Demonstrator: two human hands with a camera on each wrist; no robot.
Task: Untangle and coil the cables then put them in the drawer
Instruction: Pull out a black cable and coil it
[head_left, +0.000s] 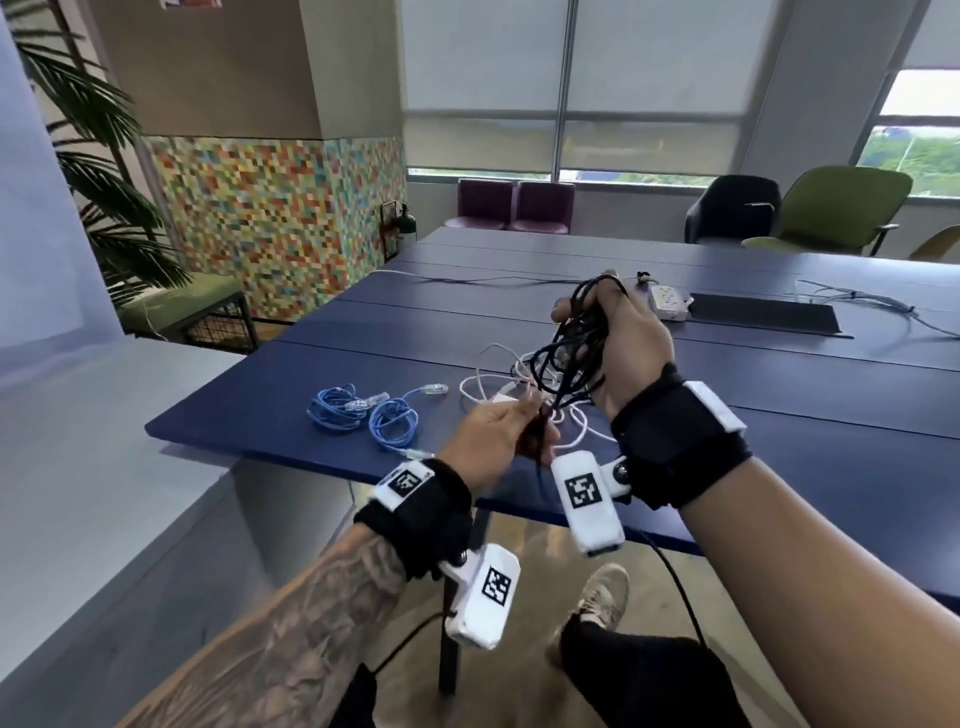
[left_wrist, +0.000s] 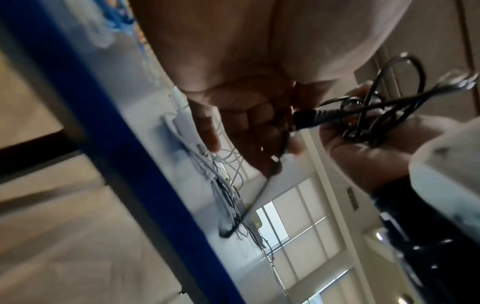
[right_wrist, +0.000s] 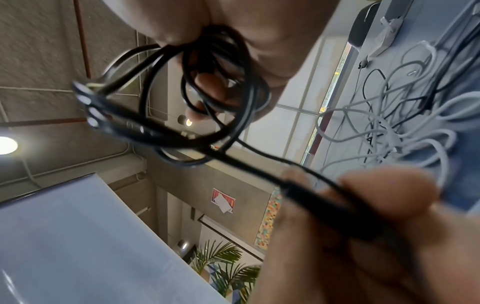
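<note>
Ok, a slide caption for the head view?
Right hand holds coiled black cable; left hand pinches its end above blue table.

I see my right hand gripping black cable loops, my left hand below the loops pinching the cable's plug, and tangled white cables right of the loops on the blue table.

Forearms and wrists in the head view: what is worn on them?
Each wrist has a black strap carrying a white camera box with a black square code marker. The left forearm is bare and tattooed; thin black wires hang from both boxes.
</note>
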